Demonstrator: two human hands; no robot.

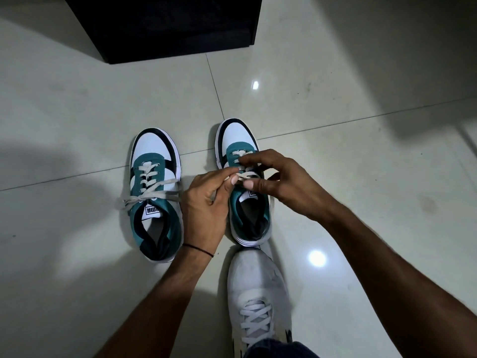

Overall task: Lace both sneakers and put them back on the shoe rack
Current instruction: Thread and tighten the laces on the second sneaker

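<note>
Glossy pale floor tiles (pixel 335 120) run under everything, catching two bright ceiling reflections. Directly beneath both hands stands the right-hand sneaker (pixel 246 192), white, teal and black, toe pointing away from the person. Its white lace (pixel 245 174) crosses the eyelets under the fingers. The left hand (pixel 206 205) pinches a stretch of that lace between thumb and forefinger, the other fingers curled loosely. The right hand (pixel 276 177) arches over the tongue, its fingertips pressing down on the lacing just beyond the left hand's pinch; the thumb sits close to the left thumb, nearly touching. A thin black band (pixel 198 249) circles the left wrist.

Just outside the left hand sits the matching sneaker (pixel 154 192), parallel to the first, its lace threaded up the front with the loose ends (pixel 144 200) lying crossed over the collar and trailing off the side. Behind the hands, toward the person, a worn white shoe (pixel 255 293) on the person's foot points its toe at the heel of the sneaker being laced. Far beyond the hands stands a dark cabinet (pixel 165 27), its interior too dim to read.
</note>
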